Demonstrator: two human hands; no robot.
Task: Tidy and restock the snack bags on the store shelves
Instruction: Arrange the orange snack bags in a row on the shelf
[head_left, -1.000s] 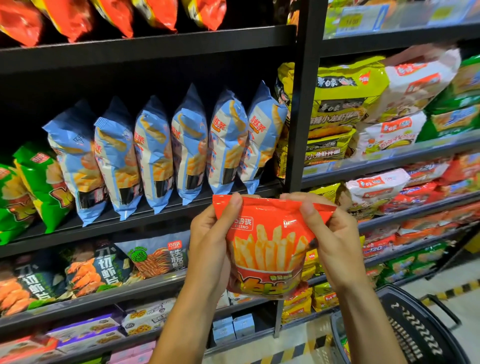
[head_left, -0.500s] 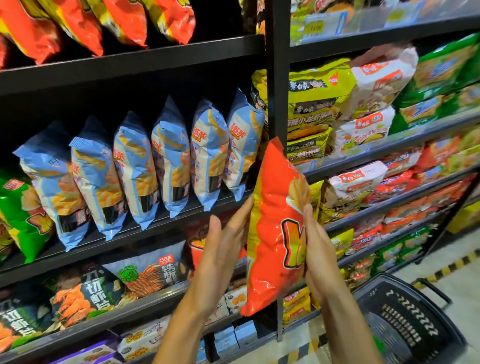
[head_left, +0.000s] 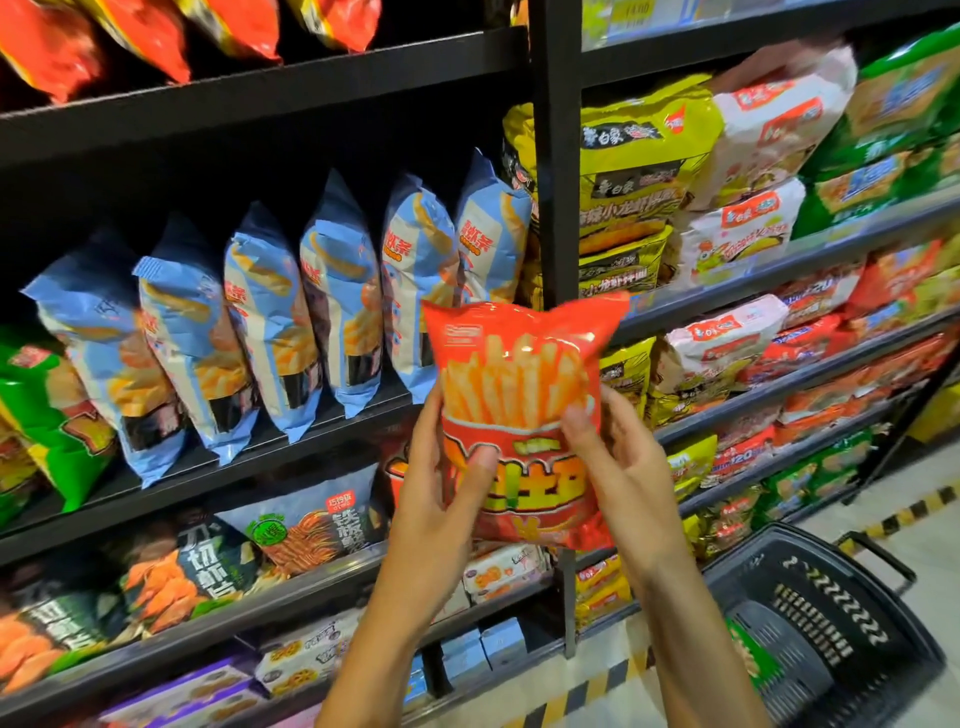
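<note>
I hold a red snack bag (head_left: 519, 395) printed with french fries upright, its front facing me, in front of the black shelf post (head_left: 555, 208). My left hand (head_left: 441, 499) grips its lower left side, thumb across the front. My right hand (head_left: 623, 467) grips the lower right side, thumb on the front and fingers behind. Just behind the bag, a row of several blue snack bags (head_left: 270, 317) leans on the middle shelf (head_left: 249, 452). On the shelf below, partly hidden by my left hand, another red bag (head_left: 400, 467) stands.
Red-orange bags (head_left: 156, 31) hang over the top shelf. Green bags (head_left: 47, 410) sit far left. Dark shrimp-chip bags (head_left: 218, 561) fill the lower shelf. Noodle packs (head_left: 649, 171) crowd the right bay. A black shopping basket (head_left: 831, 623) stands on the floor at lower right.
The red bag was turned edge-on half a second ago; now its printed front faces me again, upright, with both hands gripping its lower half. The view has shifted a little.
</note>
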